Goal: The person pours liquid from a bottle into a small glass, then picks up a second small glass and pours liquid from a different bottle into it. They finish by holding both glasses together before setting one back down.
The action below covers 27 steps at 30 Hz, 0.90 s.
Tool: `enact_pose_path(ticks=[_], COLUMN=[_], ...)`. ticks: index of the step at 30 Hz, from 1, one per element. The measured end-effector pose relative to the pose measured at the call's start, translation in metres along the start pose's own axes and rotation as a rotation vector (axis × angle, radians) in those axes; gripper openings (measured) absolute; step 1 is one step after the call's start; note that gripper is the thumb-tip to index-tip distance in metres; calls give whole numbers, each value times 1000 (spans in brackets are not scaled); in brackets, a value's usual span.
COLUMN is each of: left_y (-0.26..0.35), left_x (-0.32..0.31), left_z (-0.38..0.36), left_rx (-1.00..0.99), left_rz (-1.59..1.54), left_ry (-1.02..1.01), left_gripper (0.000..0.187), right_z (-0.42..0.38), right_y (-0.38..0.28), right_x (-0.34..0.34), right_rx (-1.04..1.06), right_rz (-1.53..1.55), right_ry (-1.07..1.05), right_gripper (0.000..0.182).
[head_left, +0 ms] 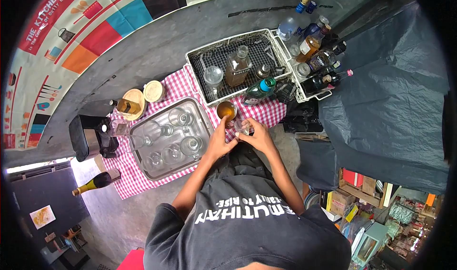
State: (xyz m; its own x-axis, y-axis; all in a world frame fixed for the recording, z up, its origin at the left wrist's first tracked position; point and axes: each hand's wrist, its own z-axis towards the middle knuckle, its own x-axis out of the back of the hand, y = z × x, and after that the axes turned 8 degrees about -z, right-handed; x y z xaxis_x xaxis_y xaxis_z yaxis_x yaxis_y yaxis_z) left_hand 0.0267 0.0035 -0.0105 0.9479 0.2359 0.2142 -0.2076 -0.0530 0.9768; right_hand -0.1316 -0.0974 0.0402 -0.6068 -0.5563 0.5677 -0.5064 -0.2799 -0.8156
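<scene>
My left hand [221, 140] is closed on a round cup [226, 109] with amber-brown liquid inside, at the table's front edge. Close beside it, my right hand [258, 137] has its fingers around a small clear glass [242, 126]. The two hands nearly meet, and parts of the cup and glass are hidden behind the fingers. Just beyond the glass lies a dark green bottle with a blue-green cap [259, 91]. To the left sits a metal tray [138, 161] carrying several clear stemmed glasses and tumblers [181, 116].
A white wire-lined basket [200, 55] holds a square decanter [238, 67] and an upturned glass. Several liquor bottles [312, 46] crowd a rack at the right. Wooden-lidded containers [154, 91], a black appliance [85, 137] and a yellow-necked bottle [97, 181] are at the left of the checkered cloth [119, 186].
</scene>
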Motion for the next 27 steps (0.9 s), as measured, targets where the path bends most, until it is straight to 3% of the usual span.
enact_pose_path(ticks=[3,5,9,14,27], left_y=[0,4,16,23,36], left_x=[-1,0,-6,-10,-12], left_z=[0,1,-1,0,11], left_rx=[-11,-120,-59,-12,-133], left_rz=[-2,37,-12,-187,-226], left_ry=[-24,-57,-75,1,129], left_gripper=[86,86,79,63,61], right_z=[-1,-2,-4,-4,-5], right_y=[-6,-8,-5,-8,-7], right_x=[3,4,3,-1,-1], right_rx=[-11,-2,9,73,15], right_rz=[-10,-11,31,81,279], right_ry=[-23,-23,-27,-10,-10], right_gripper=[45,45,47,52,74])
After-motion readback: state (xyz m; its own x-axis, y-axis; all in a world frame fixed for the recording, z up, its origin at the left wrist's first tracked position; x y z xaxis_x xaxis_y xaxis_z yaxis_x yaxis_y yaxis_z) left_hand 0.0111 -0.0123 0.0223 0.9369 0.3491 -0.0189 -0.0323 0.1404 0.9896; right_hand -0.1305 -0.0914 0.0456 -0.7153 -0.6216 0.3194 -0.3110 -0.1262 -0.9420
